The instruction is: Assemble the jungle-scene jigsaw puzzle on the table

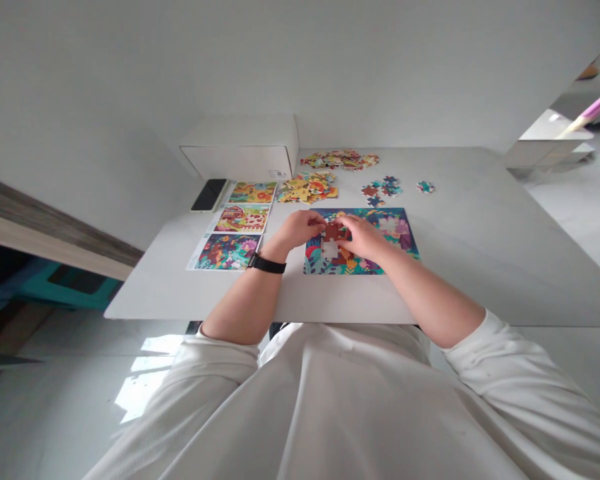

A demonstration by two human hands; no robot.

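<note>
A plain room, probably in a home: a smooth white table point(495, 240) stands against a pale grey wall point(380, 80), with a colourful cardboard jigsaw puzzle point(403, 233) and a black-screened phone point(209, 195) on it. Sunlight patches point(139, 395) brighten the glossy grey floor point(70, 407) near a teal, stool-like object point(43, 285).

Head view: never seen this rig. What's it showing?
No machine: a person works bare-handed, and one head-worn camera looks forward and down. On the white table lies a colourful rectangular jigsaw with a pale gap. The left hand and right hand are both at its brown area; I can't tell whether either grips a piece. Beyond it sit a yellow pile and a multicoloured pile of loose pieces; to the person's left are three colourful printed pictures, a dark-screened phone and a white rectangular box.
</note>
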